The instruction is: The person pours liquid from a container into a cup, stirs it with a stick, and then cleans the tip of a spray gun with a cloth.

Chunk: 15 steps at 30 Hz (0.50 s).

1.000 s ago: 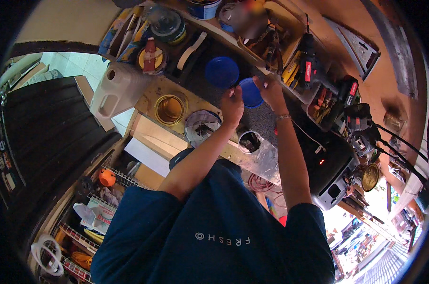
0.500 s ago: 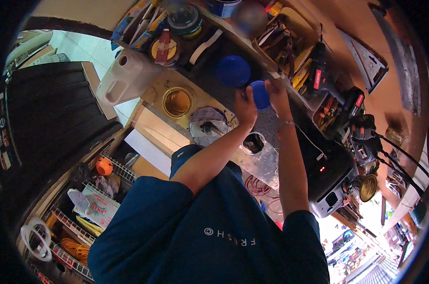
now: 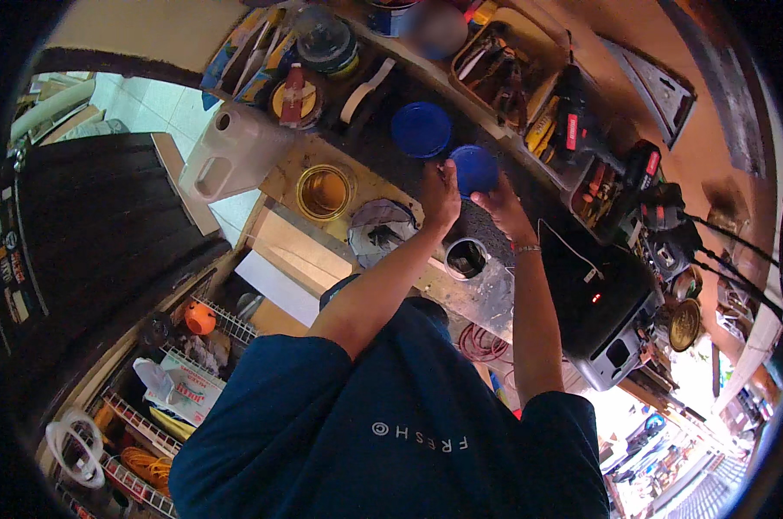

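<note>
A round blue lid is between my two hands, its flat face turned up toward me. My left hand is closed on the lid's left edge, fingers pointing away. My right hand grips its lower right edge, thumb toward the rim. Just beyond and to the left, a second round blue lid lies on the dark surface. Nearer me stands an open can with dark contents. To the left are a crumpled, dark-stained sheet and an open can with a golden inside.
A pale plastic jug stands at the left beside a black case. Tape lies farther back. A tool tray and a cordless drill are at the far right. A black boxy device is right of my forearm.
The held lid has turned so more of its round face shows. My right hand has moved down along its edge. The whole view has shifted slightly.
</note>
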Motion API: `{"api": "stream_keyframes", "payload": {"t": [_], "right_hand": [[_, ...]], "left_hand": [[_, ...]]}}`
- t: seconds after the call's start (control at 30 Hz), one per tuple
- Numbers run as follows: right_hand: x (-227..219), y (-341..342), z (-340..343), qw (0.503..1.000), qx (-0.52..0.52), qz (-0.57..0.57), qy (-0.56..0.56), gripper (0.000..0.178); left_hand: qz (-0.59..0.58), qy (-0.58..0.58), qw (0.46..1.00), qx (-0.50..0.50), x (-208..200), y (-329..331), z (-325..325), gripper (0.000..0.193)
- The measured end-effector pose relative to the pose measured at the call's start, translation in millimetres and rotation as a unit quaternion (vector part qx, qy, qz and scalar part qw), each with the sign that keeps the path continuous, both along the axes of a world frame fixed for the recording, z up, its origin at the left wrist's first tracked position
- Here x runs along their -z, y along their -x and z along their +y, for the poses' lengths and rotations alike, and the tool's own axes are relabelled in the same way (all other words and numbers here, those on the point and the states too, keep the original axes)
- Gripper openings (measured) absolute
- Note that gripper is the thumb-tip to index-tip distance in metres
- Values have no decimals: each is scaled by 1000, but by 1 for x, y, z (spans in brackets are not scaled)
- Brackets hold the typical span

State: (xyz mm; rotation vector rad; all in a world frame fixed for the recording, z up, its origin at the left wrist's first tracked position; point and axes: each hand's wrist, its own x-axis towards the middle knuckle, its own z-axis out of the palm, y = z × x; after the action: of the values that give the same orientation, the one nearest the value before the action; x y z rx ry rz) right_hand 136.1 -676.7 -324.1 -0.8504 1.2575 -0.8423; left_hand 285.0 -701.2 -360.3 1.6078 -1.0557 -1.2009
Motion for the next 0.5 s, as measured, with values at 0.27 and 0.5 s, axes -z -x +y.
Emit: {"api": "stream_keyframes", "payload": {"t": [0.27,0.5], "right_hand": [[1,-3,30,974,87,183,105,78],[-72,-4,126,951,26,287,109,28]], "left_hand": [[-2,-23,1000,16,18,-45,12,95],[-151,187,969,61,28,-97,-34,116]]}}
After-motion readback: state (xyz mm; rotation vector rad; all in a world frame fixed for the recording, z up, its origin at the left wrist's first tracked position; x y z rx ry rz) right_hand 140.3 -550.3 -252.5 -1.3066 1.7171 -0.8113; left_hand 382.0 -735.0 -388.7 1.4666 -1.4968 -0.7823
